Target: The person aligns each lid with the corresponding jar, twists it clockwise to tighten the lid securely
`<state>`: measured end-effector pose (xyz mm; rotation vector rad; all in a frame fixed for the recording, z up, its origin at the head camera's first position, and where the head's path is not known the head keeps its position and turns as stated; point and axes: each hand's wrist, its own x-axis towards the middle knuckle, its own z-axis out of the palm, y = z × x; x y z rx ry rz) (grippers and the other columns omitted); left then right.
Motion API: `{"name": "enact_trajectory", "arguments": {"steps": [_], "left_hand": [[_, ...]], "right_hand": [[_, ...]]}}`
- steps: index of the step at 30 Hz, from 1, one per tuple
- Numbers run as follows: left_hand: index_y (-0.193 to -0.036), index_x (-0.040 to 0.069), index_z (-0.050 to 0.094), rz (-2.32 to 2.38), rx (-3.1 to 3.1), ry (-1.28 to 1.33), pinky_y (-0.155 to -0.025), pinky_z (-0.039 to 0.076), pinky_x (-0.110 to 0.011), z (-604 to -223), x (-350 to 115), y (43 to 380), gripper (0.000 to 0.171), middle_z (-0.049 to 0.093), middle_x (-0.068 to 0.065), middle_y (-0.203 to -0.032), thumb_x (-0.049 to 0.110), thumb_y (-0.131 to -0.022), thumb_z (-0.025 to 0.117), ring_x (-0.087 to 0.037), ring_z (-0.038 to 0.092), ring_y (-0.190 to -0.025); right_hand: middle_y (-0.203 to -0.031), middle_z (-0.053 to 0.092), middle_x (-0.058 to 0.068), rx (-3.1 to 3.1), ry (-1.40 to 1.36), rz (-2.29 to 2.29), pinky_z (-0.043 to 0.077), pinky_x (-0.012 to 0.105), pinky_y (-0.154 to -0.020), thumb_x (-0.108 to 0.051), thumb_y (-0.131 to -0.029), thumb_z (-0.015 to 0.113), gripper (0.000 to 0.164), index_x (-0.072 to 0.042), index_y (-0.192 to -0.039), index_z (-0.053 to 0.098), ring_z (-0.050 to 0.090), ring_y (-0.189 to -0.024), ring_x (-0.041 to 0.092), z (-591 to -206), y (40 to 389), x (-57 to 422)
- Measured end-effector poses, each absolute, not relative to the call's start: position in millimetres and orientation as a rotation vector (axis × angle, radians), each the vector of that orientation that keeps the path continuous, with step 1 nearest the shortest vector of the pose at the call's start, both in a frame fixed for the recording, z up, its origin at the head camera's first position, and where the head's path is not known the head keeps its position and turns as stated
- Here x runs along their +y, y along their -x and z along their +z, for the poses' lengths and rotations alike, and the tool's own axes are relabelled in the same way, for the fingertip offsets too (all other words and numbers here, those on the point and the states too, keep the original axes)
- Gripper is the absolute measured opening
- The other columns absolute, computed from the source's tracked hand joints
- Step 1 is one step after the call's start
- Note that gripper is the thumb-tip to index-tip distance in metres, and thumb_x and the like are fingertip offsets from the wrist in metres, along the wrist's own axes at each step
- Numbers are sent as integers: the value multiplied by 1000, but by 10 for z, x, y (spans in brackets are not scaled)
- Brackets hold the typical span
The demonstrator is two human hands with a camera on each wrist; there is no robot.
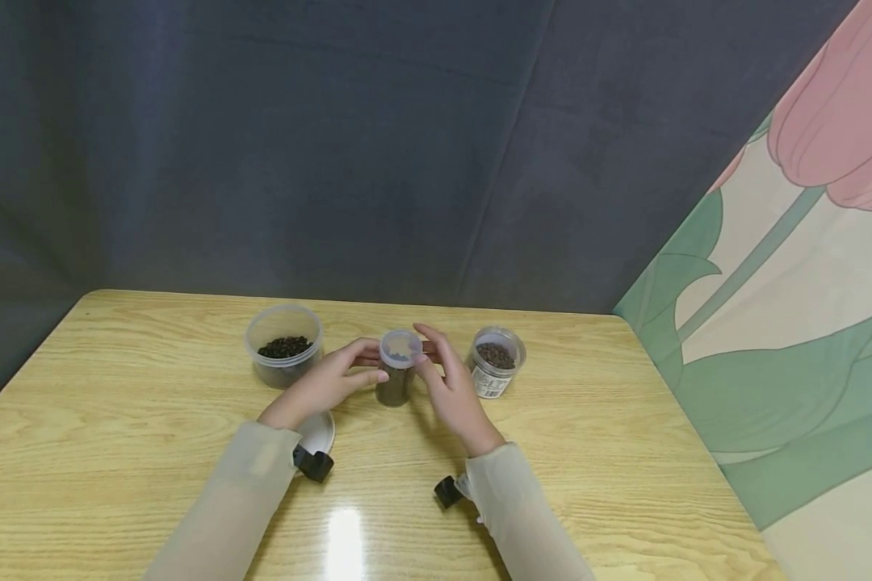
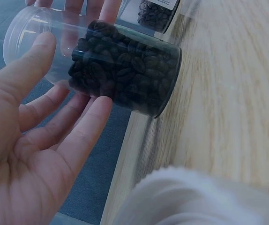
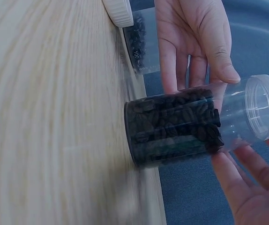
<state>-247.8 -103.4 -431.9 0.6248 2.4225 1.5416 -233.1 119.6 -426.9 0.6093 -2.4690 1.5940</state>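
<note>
On your left, a dark curtain [image 1: 298, 145] hangs behind the far edge of the worktop [image 1: 603, 420], and close to that edge, left of the middle, stands a clear round tub [image 1: 279, 374] partly filled with dark beans [image 1: 285, 347]. Nearer you, a white lid [image 1: 320, 433] with a ribbed edge lies partly under your left sleeve [image 1: 228, 504], and a black block [image 1: 313, 464] at that wrist also cuts across it from your view. Your left hand [image 1: 332, 379] reaches in front of the tub's near right side, its thumb and fingers wrapped around a clear jar [image 1: 395, 389] of coffee beans. That jar stands upright near the middle of the far edge, its translucent cap [image 1: 401, 349] on top; you cannot tell whether its base touches the worktop. Your right hand [image 1: 454, 395] grasps the same jar from the other side, close to the cap, and fills the space between it and a labelled jar [image 1: 490, 382] of brown beans, which stands just beside that hand near the far edge. Another black block [image 1: 447, 492] sits at your right wrist, and a flower-patterned cloth [image 1: 792, 387] runs along the worktop's right edge.
</note>
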Motion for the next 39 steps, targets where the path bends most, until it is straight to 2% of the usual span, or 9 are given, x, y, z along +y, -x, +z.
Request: {"name": "enact_trajectory", "arguments": {"steps": [5, 12, 17, 22, 29, 35, 39], "left_hand": [[-146, 9, 49, 1551, 2413, -614, -109, 46, -52, -4312, -1031, 2475, 53, 57, -12, -142, 32, -101, 65, -33, 53, -133], [-145, 7, 50, 1549, 2426, -629, -109, 45, -53, -4345, -1043, 2478, 51, 58, -14, -141, 29, -101, 65, -34, 53, -132], [-146, 7, 49, 1533, 2442, -622, -110, 44, -55, -4377, -1054, 2473, 51, 57, -15, -142, 30, -102, 64, -36, 52, -133], [-147, 7, 48, 1528, 2443, -617, -110, 44, -55, -4372, -1050, 2468, 53, 56, -14, -143, 31, -102, 64, -36, 52, -133], [-146, 7, 49, 1552, 2421, -610, -109, 47, -51, -4351, -1040, 2469, 52, 58, -13, -140, 29, -102, 64, -34, 53, -132], [-144, 6, 49, 1578, 2401, -638, -107, 48, -50, -4348, -1041, 2474, 50, 59, -14, -139, 27, -102, 65, -34, 54, -131], [-144, 6, 50, 1578, 2404, -651, -107, 48, -50, -4352, -1042, 2481, 50, 59, -14, -138, 27, -101, 65, -34, 55, -131]], "right_hand": [[-128, 64, 9, -2475, -614, 1553, 57, 44, -85, -19, -109, 49, 39, -19, -148, 53, 61, -113, 24, -4255, 2327, 1192], [-127, 62, 24, -2492, -608, 1614, 57, 51, -88, -4, -105, 51, 38, -1, -143, 52, 60, -115, 37, -3901, 2116, 1108], [-128, 60, 27, -2498, -607, 1663, 56, 53, -92, -5, -104, 54, 38, 3, -141, 49, 60, -117, 38, -3882, 2100, 1098], [-130, 59, 27, -2476, -589, 1723, 57, 54, -92, -8, -103, 59, 42, 1, -141, 45, 59, -119, 39, -4114, 2237, 1123], [-130, 56, 19, -2427, -585, 1815, 56, 46, -97, -12, -100, 66, 44, -4, -137, 44, 57, -119, 32, -4271, 2335, 1155], [-129, 60, 16, -2437, -643, 1667, 57, 44, -88, -19, -107, 53, 41, -8, -145, 43, 60, -113, 29, -4274, 2330, 1187], [-130, 61, 13, -2456, -664, 1617, 57, 42, -89, -19, -110, 45, 42, -16, -152, 41, 59, -112, 25, -4269, 2327, 1205]]}}
